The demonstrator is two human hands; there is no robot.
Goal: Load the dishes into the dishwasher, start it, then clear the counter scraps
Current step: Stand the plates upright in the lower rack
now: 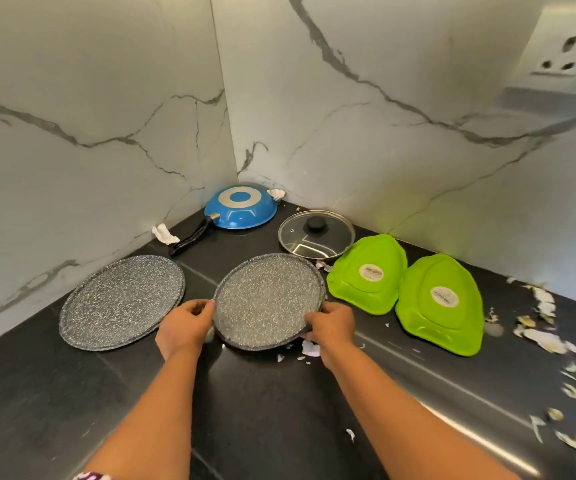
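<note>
Forearms reach in from the near edge of the dark worktop. Left hand and right hand each grip an opposite rim of the speckled round pan, fingers curled over its edge; its near side looks slightly tilted up off the worktop.

Advice for the lift: keep both grips level, raise it straight, and steer clear of the second speckled pan just to the left and the green dishes lying upside down on the right.

Farther back: glass lid, then the upturned blue frying pan in the far corner. Scraps litter the right side.

Dishwasher is not in view. Fingertips under the rim are hidden. What the scraps are is hard to tell; the right edge is blurred.
</note>
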